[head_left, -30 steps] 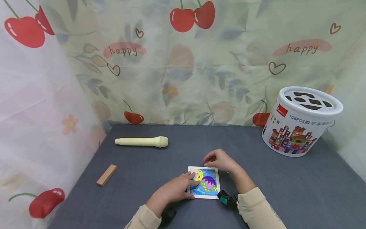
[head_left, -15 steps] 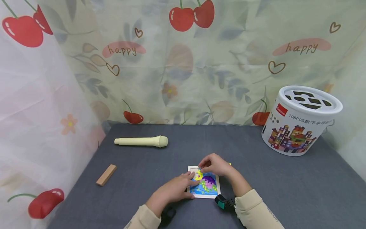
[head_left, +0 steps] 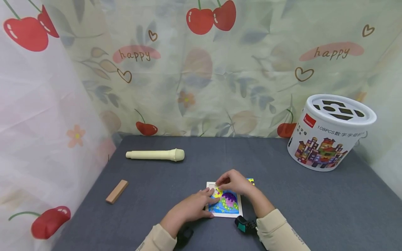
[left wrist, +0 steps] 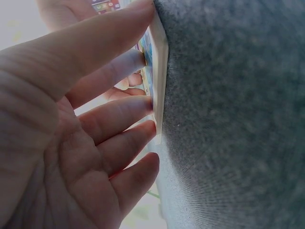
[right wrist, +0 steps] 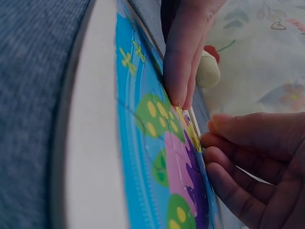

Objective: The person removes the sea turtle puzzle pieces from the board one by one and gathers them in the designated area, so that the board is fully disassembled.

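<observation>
In the head view a small picture jigsaw puzzle point(head_left: 230, 205) lies in a pale frame, showing a yellow, purple and green creature on blue. My left hand point(head_left: 195, 205) rests on its left side, fingers spread over the picture and thumb at the near edge. The left wrist view shows those fingers point(left wrist: 119, 114) reaching the frame's side. My right hand point(head_left: 237, 182) bends over the far edge; its fingertips touch the picture near the yellow part point(right wrist: 193, 131). No piece shows between thumb and fingers. Bare pale backing shows at the puzzle's far left corner.
A yellow and blue flat piece point(head_left: 251, 181) lies behind the right wrist. On the dark table point(head_left: 150, 181) are a cream toy microphone point(head_left: 155, 155) and a wooden block point(head_left: 117, 191). A white block bucket point(head_left: 329, 134) stands back right. Printed curtains hang behind and at the left.
My right hand has moved left and nearer, from beyond the far edge onto the picture. The flat piece behind its wrist has come into fuller view. My left hand has stayed put.
</observation>
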Demonstrator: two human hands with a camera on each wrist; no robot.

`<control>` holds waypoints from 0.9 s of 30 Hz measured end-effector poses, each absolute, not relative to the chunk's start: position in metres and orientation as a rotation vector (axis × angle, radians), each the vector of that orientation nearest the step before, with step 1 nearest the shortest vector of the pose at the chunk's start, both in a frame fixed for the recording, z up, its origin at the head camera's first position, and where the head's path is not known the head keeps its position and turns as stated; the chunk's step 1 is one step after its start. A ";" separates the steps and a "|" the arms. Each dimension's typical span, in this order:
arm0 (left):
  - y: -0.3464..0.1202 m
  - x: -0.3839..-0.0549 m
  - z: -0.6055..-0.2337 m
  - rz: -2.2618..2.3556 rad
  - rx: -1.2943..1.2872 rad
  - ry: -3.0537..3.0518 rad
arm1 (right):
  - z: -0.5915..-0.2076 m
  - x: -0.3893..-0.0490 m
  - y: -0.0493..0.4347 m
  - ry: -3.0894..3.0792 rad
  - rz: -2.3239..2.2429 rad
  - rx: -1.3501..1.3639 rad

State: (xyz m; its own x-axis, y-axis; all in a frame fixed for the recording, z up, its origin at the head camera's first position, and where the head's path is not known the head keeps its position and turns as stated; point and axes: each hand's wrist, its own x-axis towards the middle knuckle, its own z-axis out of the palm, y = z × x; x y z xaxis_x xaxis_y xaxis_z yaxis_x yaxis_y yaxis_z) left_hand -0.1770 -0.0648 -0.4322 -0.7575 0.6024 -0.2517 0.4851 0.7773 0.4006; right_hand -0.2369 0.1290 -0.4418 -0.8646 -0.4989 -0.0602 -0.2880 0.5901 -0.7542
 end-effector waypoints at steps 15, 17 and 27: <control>-0.065 -0.178 -0.432 0.449 0.836 2.606 | -0.443 -0.239 0.127 2.591 -1.128 -0.639; -0.065 -0.178 -0.432 0.453 0.830 2.600 | -0.443 -0.239 0.127 2.618 -1.104 -0.615; -0.065 -0.178 -0.431 0.449 0.828 2.587 | -0.443 -0.238 0.125 2.678 -1.083 -0.527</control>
